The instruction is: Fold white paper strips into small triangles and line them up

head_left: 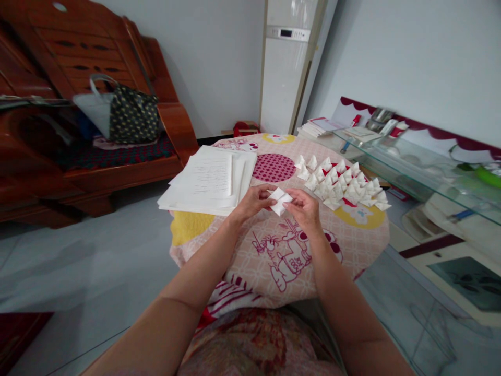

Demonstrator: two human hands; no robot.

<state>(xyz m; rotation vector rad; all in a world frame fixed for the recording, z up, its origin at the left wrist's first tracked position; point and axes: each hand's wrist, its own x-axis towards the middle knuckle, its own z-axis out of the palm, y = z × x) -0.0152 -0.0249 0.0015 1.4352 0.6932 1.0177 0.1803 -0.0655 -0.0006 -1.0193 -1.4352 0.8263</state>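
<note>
Between my two hands is a small folded piece of white paper (pixel 279 200), held just above the cloth-covered table. My left hand (pixel 256 201) pinches its left edge between thumb and fingers. From the other side, my right hand (pixel 304 209) grips the right edge with closed fingertips. A crease runs across the paper. Beyond my right hand stand several folded white paper pieces (pixel 340 183) with pointed tips, grouped in rows. To the left of my hands lies a stack of paper sheets (pixel 199 180) with writing, and a narrow white strip or rod (pixel 229 175) rests on top.
A patterned pink cloth (pixel 250 261) covers the round table. A glass-topped cabinet (pixel 422 162) stands close on the right, with papers and cups on it. A wooden bench (pixel 172 125) on the left holds a dark patterned bag (pixel 133 115). A tall white unit (pixel 287 68) stands behind.
</note>
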